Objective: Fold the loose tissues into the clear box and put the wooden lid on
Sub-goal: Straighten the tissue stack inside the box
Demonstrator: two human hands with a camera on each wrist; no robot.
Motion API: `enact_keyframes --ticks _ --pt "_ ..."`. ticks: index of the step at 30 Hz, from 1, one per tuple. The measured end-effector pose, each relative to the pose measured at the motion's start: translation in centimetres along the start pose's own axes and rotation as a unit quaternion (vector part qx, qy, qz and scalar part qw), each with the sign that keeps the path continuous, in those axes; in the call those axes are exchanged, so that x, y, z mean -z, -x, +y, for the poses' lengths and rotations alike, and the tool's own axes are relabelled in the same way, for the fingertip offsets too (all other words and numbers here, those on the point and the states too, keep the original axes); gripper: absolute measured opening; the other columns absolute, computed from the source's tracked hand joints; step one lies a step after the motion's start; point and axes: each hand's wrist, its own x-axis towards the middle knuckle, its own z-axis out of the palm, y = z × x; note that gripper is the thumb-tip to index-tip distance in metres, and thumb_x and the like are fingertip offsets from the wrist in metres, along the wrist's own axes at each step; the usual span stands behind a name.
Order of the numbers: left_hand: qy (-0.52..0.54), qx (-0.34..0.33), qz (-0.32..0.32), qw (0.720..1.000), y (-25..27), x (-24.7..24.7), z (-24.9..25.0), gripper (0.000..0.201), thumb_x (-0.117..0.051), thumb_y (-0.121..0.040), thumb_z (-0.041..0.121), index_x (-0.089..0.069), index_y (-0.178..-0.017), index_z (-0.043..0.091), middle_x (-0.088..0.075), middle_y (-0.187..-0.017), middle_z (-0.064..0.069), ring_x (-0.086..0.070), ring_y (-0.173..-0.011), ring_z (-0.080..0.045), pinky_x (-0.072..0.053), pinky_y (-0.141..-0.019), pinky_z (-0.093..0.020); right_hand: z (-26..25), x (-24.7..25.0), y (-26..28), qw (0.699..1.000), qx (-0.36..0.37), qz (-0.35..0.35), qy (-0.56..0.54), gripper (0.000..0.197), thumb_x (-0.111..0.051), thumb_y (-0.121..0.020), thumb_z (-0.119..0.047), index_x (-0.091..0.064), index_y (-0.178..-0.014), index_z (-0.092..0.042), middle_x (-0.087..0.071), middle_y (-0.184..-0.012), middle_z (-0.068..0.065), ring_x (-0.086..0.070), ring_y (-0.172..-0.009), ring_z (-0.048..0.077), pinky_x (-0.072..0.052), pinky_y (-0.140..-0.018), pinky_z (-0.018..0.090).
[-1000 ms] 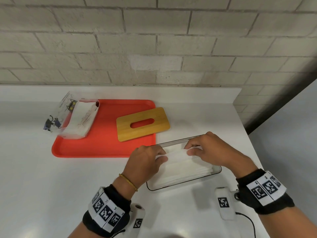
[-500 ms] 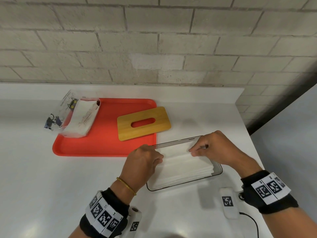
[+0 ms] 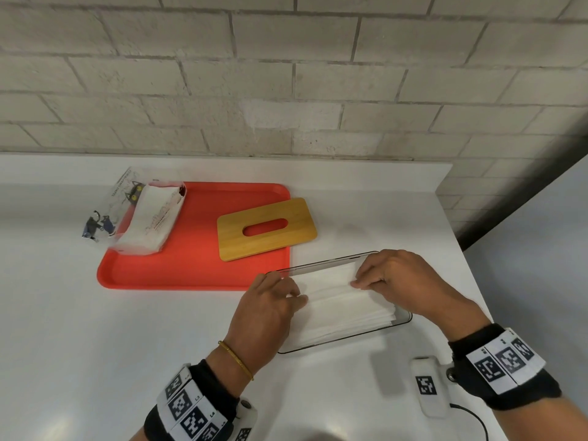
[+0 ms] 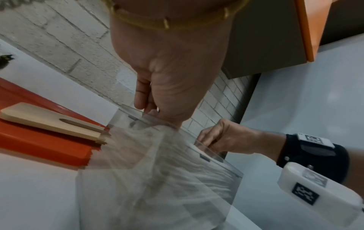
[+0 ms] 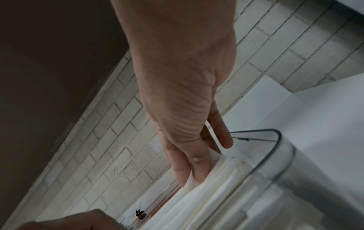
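The clear box [image 3: 404, 319] stands on the white counter just right of the red tray, with a stack of white tissues [image 3: 343, 308] lying in it. My left hand [image 3: 297, 297] grips the stack's left end, fingers curled down into the box [image 4: 216, 179]. At the right end my right hand [image 3: 358, 281] pinches the top fold of the tissues [image 5: 199, 175] between thumb and fingers, just inside the box rim [image 5: 275, 140]. The wooden lid [image 3: 266, 228], with its oval slot, lies flat across the tray's right edge, apart from both hands.
The red tray [image 3: 191, 262] lies at centre left, and an opened tissue packet [image 3: 143, 214] rests on its left end. A brick wall runs along the back. The counter edge drops off at the right, close to the box.
Both hands stay at the two ends of the stack. The raised top fold between them has come down flatter onto the tissues. My left fingers have crept slightly inward.
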Motion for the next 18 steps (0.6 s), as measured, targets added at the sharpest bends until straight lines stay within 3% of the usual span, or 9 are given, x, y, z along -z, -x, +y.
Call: enact_keyframes --ticks 3,6,9,10,12,16,18 --pt "-0.022 -0.027 -0.015 0.999 0.1 -0.2 0.7 0.038 -0.082 -0.061 -0.008 -0.082 -0.092 0.014 -0.076 -0.117 -0.005 -0.065 -0.089 -0.027 -0.038 -0.088 -0.033 -0.2 -0.1 0.4 0.999 0.021 -0.001 0.047 0.034 -0.095 -0.073 -0.019 -0.083 -0.089 -0.046 -0.074 -0.097 -0.024 -0.062 -0.091 0.002 -0.030 -0.068 0.003" --pt "-0.067 -0.036 -0.041 0.996 0.1 0.2 1.4 0.027 -0.071 -0.069 -0.006 -0.079 -0.087 0.011 -0.074 -0.123 -0.007 -0.063 -0.091 -0.027 -0.044 -0.090 -0.039 -0.6 0.2 0.9 0.993 0.035 -0.009 0.110 0.037 -0.097 -0.070 -0.017 -0.083 -0.089 -0.046 -0.073 -0.101 -0.019 -0.066 -0.087 0.011 -0.041 -0.055 0.015" --pt "-0.100 -0.027 -0.066 0.992 0.2 0.8 2.1 0.025 -0.063 -0.072 -0.001 -0.077 -0.088 0.010 -0.071 -0.125 -0.006 -0.059 -0.094 -0.028 -0.048 -0.089 -0.042 -2.0 0.7 1.4 0.985 0.066 -0.018 0.160 0.009 -0.085 -0.081 -0.033 -0.082 -0.087 -0.038 -0.072 -0.110 -0.014 -0.063 -0.096 0.014 -0.049 -0.068 0.021" --pt "-0.107 -0.023 -0.070 0.992 0.2 1.0 2.4 0.022 -0.062 -0.073 0.002 -0.076 -0.089 0.009 -0.069 -0.125 -0.007 -0.058 -0.096 -0.029 -0.048 -0.090 -0.042 -2.6 0.7 1.5 0.983 0.068 -0.017 0.169 0.007 -0.079 -0.084 -0.042 -0.082 -0.083 -0.035 -0.071 -0.111 -0.013 -0.062 -0.098 0.014 -0.051 -0.073 0.024" --pt "-0.118 -0.016 -0.079 0.990 0.2 1.2 3.0 0.021 -0.056 -0.076 0.005 -0.073 -0.088 0.008 -0.064 -0.122 -0.008 -0.055 -0.097 -0.031 -0.050 -0.090 -0.044 -3.5 0.1 1.3 0.980 0.070 0.004 0.184 0.023 -0.079 -0.086 -0.048 -0.081 -0.072 -0.030 -0.071 -0.101 -0.010 -0.063 -0.090 0.017 -0.054 -0.073 0.026" --pt "-0.137 -0.003 -0.113 0.984 0.2 1.2 3.7 0.019 -0.059 -0.074 0.009 -0.071 -0.088 0.009 -0.061 -0.104 -0.007 -0.051 -0.088 -0.028 -0.051 -0.084 -0.042 -4.6 -1.9 -0.2 0.974 0.029 0.017 0.224 0.030 -0.097 -0.069 -0.027 -0.071 -0.056 -0.019 -0.062 -0.072 -0.004 -0.063 -0.067 0.019 -0.050 -0.051 0.026" --pt "-0.145 0.006 -0.127 0.981 0.4 1.0 3.7 0.027 -0.055 -0.075 0.012 -0.072 -0.095 0.009 -0.060 -0.098 -0.006 -0.052 -0.085 -0.027 -0.052 -0.082 -0.042 -4.5 -2.6 -0.6 0.981 0.013 0.005 0.195 0.023 -0.088 -0.069 -0.003 -0.070 -0.063 -0.016 -0.061 -0.076 -0.001 -0.066 -0.073 0.022 -0.055 -0.056 0.031"
